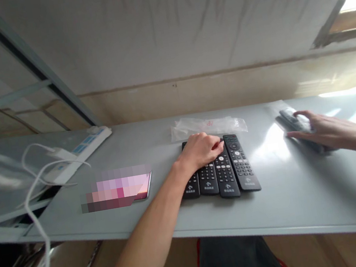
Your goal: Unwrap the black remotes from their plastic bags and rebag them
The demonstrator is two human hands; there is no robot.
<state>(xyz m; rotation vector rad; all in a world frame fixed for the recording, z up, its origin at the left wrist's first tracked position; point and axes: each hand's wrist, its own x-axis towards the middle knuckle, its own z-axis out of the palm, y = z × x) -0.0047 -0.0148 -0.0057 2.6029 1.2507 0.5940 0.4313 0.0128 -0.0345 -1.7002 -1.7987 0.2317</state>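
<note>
Several black remote controls (245,165) lie side by side in a row on the grey table, their lower ends toward me. My left hand (203,149) rests over the upper part of the row, fingers curled and closed at the top end of one remote control (226,175); it covers the tops of the remotes on the left. Further right, my right hand (325,129) is over another remote control in clear plastic wrap (290,119). Its thumb and fingers are spread apart about the wrapped remote, and whether they press on it cannot be made out.
Crumpled clear plastic bags (209,126) lie behind the row. At the left are a phone-like device (142,187), partly blurred out, and a white power strip (92,141) with a white cable (28,208) hanging over the edge. A metal frame (31,53) and a wall stand behind.
</note>
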